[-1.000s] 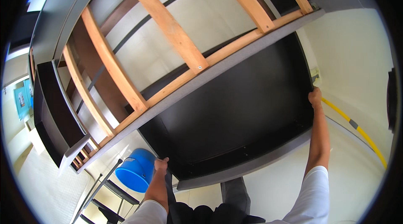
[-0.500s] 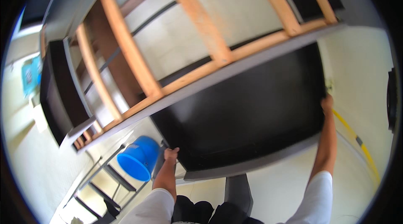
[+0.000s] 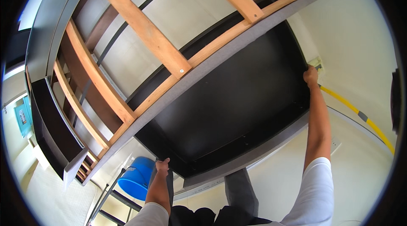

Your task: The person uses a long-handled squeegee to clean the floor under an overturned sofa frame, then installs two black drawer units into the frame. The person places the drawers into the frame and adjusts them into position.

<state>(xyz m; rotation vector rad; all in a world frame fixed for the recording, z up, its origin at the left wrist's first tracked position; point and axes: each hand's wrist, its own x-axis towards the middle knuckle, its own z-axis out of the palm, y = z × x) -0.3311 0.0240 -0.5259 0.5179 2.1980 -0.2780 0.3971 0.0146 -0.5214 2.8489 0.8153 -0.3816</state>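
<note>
A wide, shallow black drawer (image 3: 229,107) with a grey front lies partly beneath the grey rail of a bed frame (image 3: 250,41) with wooden slats. My left hand (image 3: 162,165) is closed on the drawer's left side edge, close to the front corner. On the opposite side my right hand (image 3: 311,76) grips the right edge, with most of its fingers hidden. The drawer's inside shows no contents. Its far edge appears as a dark band between the slats (image 3: 148,35), beyond the rail.
A blue bucket (image 3: 137,179) sits beside a metal step ladder (image 3: 121,200) at lower left. A yellow pole (image 3: 347,109) leans by the right wall, near a wall socket (image 3: 315,64). At far left is a raised dark panel (image 3: 51,27).
The drawer has slid farther under the bed frame, and both hands have moved with it. The whole view has shifted, and the bucket now sits lower in it.
</note>
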